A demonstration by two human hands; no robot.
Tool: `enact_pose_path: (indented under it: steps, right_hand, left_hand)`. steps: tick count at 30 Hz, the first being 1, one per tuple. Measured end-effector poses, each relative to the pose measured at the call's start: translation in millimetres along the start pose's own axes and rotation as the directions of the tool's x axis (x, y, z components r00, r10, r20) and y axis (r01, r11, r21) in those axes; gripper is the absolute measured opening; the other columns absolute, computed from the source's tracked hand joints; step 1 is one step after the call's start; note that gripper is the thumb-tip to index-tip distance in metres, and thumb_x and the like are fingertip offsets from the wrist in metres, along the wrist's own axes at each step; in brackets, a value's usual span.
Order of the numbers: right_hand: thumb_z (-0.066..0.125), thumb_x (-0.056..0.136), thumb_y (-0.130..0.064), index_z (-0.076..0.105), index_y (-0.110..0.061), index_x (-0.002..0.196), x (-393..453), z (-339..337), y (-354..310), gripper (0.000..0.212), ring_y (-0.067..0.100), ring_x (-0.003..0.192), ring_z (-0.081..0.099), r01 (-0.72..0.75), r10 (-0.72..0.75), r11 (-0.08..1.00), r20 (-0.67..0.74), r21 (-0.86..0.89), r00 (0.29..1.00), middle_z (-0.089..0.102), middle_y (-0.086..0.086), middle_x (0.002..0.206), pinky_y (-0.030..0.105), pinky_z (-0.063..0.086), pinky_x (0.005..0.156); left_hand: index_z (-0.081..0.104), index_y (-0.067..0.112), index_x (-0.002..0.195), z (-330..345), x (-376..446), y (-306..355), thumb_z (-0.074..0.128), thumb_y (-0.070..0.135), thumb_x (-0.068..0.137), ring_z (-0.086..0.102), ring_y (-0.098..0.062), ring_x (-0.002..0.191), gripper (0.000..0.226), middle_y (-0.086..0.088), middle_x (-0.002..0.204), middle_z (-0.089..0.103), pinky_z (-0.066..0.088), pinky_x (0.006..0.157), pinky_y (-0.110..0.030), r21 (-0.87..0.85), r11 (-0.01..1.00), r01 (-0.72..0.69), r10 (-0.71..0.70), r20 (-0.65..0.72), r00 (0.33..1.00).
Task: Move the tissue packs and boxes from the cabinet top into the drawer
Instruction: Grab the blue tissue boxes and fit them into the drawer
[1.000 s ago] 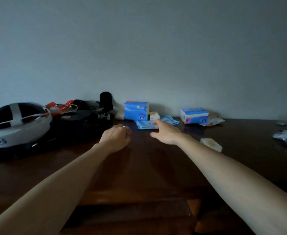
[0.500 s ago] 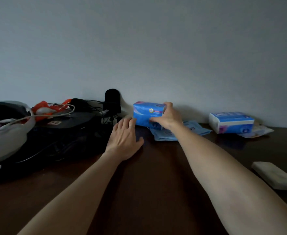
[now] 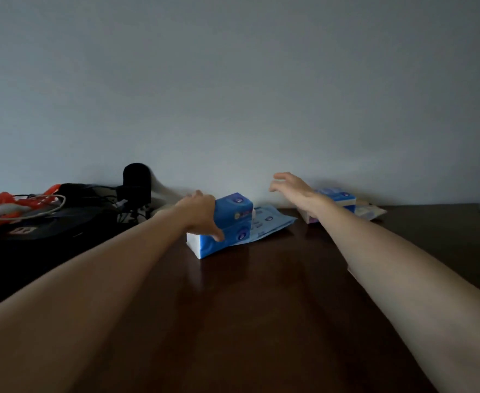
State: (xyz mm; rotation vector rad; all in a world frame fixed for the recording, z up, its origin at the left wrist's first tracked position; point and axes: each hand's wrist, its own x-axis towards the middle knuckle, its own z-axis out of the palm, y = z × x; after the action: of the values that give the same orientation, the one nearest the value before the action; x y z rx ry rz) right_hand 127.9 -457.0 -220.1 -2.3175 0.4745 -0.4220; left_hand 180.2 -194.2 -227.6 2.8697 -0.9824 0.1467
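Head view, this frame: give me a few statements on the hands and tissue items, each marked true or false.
1. The left hand grips the blue tissue pack. True.
2. The right hand holds a tissue box. False: its fingers are spread and empty, above the second box by the wall.
3. The blue pack is in the drawer. False: it rests on the cabinet top; no drawer shows.
4. Flat blue packs lie behind the gripped pack. True.
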Motion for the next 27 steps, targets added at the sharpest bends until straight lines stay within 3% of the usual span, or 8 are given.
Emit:
enact_pose_path:
  steps: [2,3,6,11,17,20,23,27]
  right_hand:
    - [0.064,0.082,-0.058,0.029,-0.032,0.155,6,-13,23,0.085,0.036,0.147,0.026,-0.143,0.076,0.883,-0.164,-0.447,0.984,0.029,0.013,0.161,0.054,0.034,0.111]
    - [0.066,0.079,-0.067,0.022,-0.034,0.157,8,-18,33,0.095,0.040,0.150,0.016,-0.213,0.122,0.827,-0.205,-0.520,0.971,0.018,0.017,0.164,0.060,0.030,0.114]
    - [0.067,0.063,-0.087,0.013,-0.034,0.158,16,-28,56,0.121,0.048,0.152,-0.001,-0.395,0.313,0.776,-0.243,-0.491,0.918,-0.003,0.022,0.167,0.067,0.019,0.115]
    - [0.072,0.066,-0.080,0.024,-0.030,0.157,20,-27,61,0.114,0.050,0.148,0.014,-0.449,0.366,0.715,-0.260,-0.535,0.893,0.016,0.027,0.160,0.066,0.024,0.116]
    - [0.064,0.069,-0.086,0.011,-0.032,0.157,-4,-18,62,0.116,0.048,0.147,0.019,-0.517,0.443,0.754,-0.267,-0.405,0.856,0.015,0.029,0.161,0.061,0.029,0.113]
    - [0.061,0.064,-0.090,-0.004,-0.029,0.161,-20,-14,55,0.132,0.049,0.149,0.018,-0.500,0.442,0.784,-0.235,-0.368,0.866,0.014,0.029,0.164,0.063,0.022,0.118]
    - [0.058,0.052,-0.091,-0.007,-0.029,0.159,-51,-21,36,0.140,0.050,0.142,0.033,-0.404,0.375,0.890,-0.166,-0.211,0.912,0.031,0.029,0.157,0.059,0.034,0.113]
    - [0.058,0.049,-0.086,0.006,-0.036,0.158,-118,-19,-2,0.131,0.044,0.129,0.047,-0.193,0.211,0.973,-0.149,0.124,0.966,0.044,0.022,0.148,0.051,0.049,0.098]
  left_hand:
    - [0.044,0.014,0.132,5,2,8,0.084,0.055,0.065,0.059,-0.027,0.104,0.089,-0.007,0.122,0.056,0.050,0.082,-0.036,0.051,0.997,0.061,-0.063,0.039,0.997]
    - [0.042,0.015,0.132,7,3,9,0.084,0.056,0.064,0.060,-0.027,0.101,0.090,-0.005,0.119,0.059,0.050,0.079,-0.036,0.078,0.994,0.081,-0.084,0.040,0.996]
    - [0.040,0.017,0.131,13,3,8,0.081,0.061,0.062,0.064,-0.027,0.099,0.091,-0.002,0.116,0.064,0.046,0.072,-0.035,0.130,0.986,0.103,-0.101,-0.022,0.995]
    - [0.040,0.016,0.131,19,-3,15,0.081,0.059,0.065,0.066,-0.028,0.102,0.089,-0.003,0.117,0.066,0.042,0.069,-0.034,0.165,0.982,0.096,-0.082,-0.085,0.993]
    - [0.040,0.014,0.130,21,-18,25,0.080,0.053,0.071,0.065,-0.030,0.106,0.081,-0.007,0.120,0.062,0.045,0.071,-0.036,0.186,0.977,0.103,-0.072,-0.169,0.983]
    - [0.033,0.010,0.140,38,-38,30,0.077,0.047,0.079,0.053,-0.032,0.122,0.084,-0.011,0.133,0.051,0.049,0.090,-0.041,0.146,0.986,0.086,-0.048,-0.244,0.969]
    - [0.030,0.011,0.142,43,-62,29,0.077,0.041,0.081,0.043,-0.030,0.127,0.083,-0.008,0.136,0.043,0.048,0.095,-0.040,0.021,0.999,0.047,-0.039,-0.276,0.960]
    - [0.034,0.015,0.133,37,-107,37,0.080,0.029,0.078,0.040,-0.027,0.127,0.073,-0.003,0.133,0.045,0.051,0.083,-0.040,-0.113,0.988,0.110,-0.145,-0.383,0.912]
